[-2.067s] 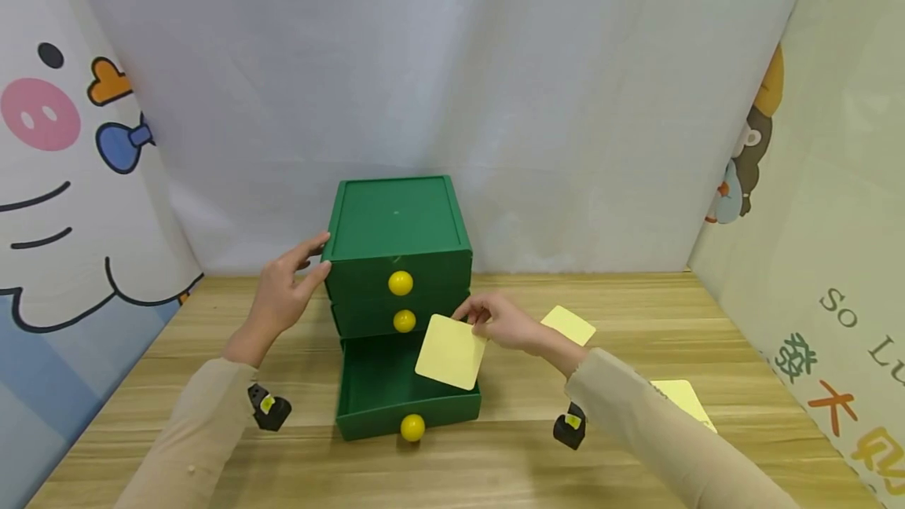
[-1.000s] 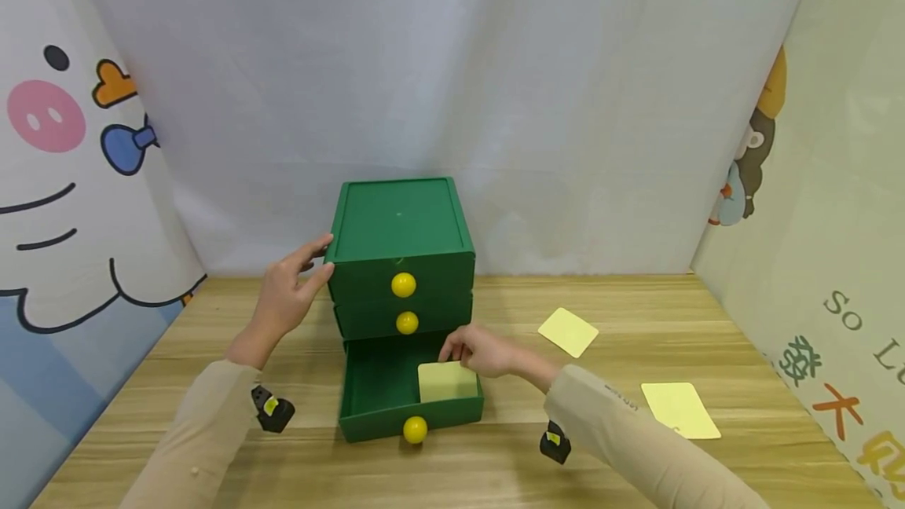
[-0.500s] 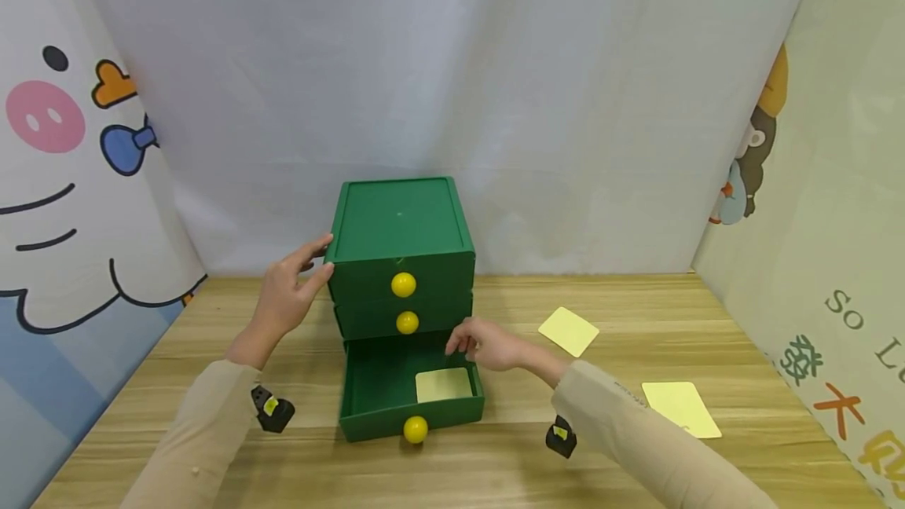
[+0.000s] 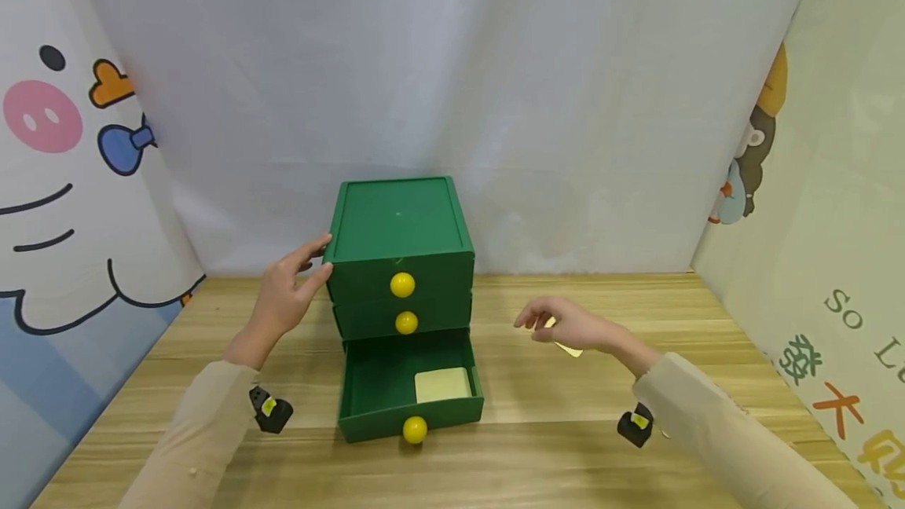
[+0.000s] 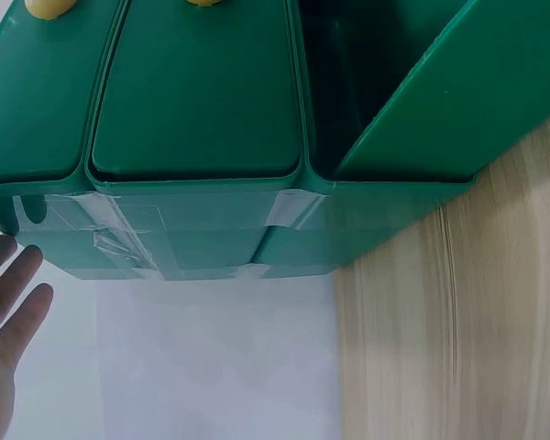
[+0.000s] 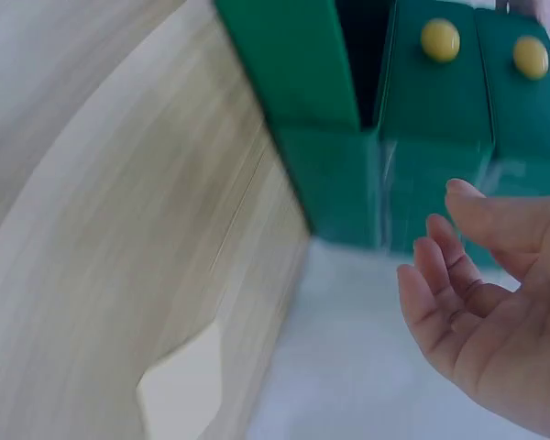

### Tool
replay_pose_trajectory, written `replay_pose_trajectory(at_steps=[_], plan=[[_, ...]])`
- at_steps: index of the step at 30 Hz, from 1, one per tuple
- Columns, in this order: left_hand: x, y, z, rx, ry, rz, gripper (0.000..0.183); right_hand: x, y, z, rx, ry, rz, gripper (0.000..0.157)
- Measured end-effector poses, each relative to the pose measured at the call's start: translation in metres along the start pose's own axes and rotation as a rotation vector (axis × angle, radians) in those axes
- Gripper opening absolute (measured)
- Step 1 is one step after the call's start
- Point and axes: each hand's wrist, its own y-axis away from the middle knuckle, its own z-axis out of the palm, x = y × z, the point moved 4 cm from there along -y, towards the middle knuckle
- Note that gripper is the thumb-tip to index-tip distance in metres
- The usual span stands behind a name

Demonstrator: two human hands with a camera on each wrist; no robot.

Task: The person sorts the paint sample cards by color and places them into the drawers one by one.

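A green cabinet of stacked drawers with yellow ball knobs stands on the wooden table. Its bottom drawer is pulled out, and a pale yellow square card lies inside at the right. My left hand rests its fingertips against the cabinet's upper left edge. To the right of the cabinet, my right hand hovers with loosely bent fingers and holds nothing; in the right wrist view its palm is bare. Beneath it in the head view, a second yellow card is mostly hidden.
Another card, near my right sleeve, is almost wholly covered by it. A white curtain hangs behind the table, with cartoon-printed panels at the sides. Clear tape runs along the cabinet's side.
My right hand has lowered the yellow card into the bottom drawer, let it go so it lies flat, and moved out to the right. My left hand has stayed on the cabinet.
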Motion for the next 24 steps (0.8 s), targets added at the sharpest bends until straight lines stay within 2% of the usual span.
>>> replay_pose_trajectory(at_steps=[6,12,18,24], plan=[[0.000,0.000,0.001,-0.001,-0.001,0.003,0.039,0.039,0.048,-0.020,0.049,-0.031,0.133,0.023],[0.000,0.001,0.000,-0.016,-0.007,-0.012,0.040,0.075,0.098,-0.033,0.057,0.013,0.213,0.036],[0.000,0.001,-0.001,-0.013,-0.006,-0.018,0.041,0.105,0.142,-0.033,0.088,0.123,0.315,0.057],[-0.001,0.001,0.000,-0.006,-0.003,-0.009,0.041,0.123,0.170,-0.022,0.100,0.204,0.331,0.071]])
